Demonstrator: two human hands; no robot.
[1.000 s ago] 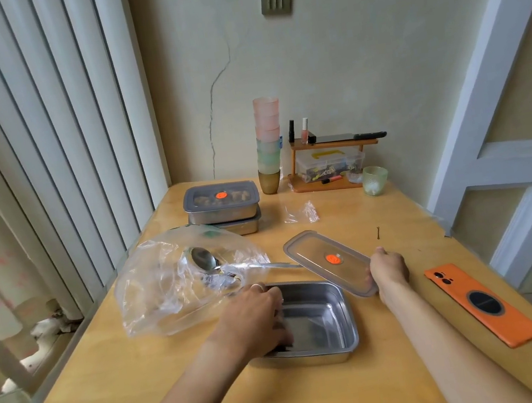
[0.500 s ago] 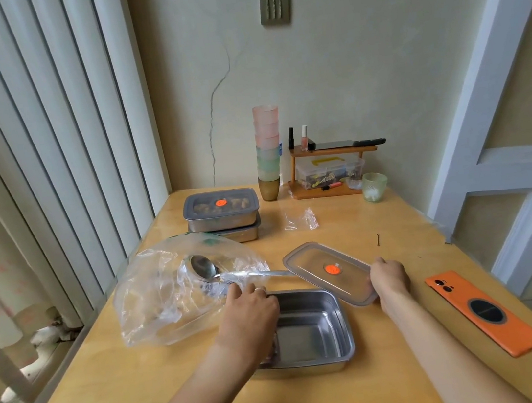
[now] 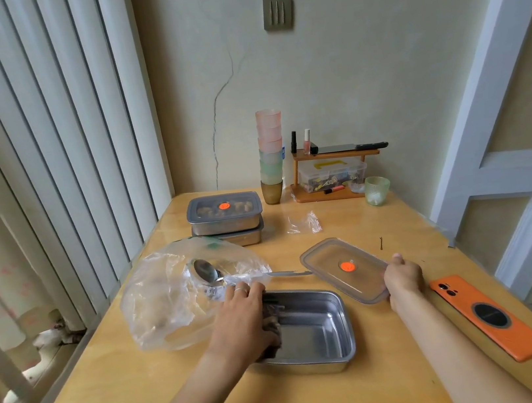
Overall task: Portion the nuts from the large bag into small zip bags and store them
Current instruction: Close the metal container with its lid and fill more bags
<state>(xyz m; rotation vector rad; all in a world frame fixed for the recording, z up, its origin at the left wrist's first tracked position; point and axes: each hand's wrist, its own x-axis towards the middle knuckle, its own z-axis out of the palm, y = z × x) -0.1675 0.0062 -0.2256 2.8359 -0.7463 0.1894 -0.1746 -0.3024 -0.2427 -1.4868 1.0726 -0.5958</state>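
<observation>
Steel tray [image 3: 314, 328], nearest: the brownish portion [image 3: 273, 326] at its left wall should be settled flat below the rim, so that the lid [image 3: 343, 269] can be seated squarely. The left hand [image 3: 241, 322] is laid palm-down over that portion, fingers bent; whether it is gripped cannot be told. The lid's near corner is gripped by the right hand [image 3: 404, 279], fingers curled round its edge. Just left of the tray, the large bag [image 3: 162, 303] is seen with a spoon [image 3: 208, 273] at its right side; two lidded containers [image 3: 225, 212] are stacked beyond.
</observation>
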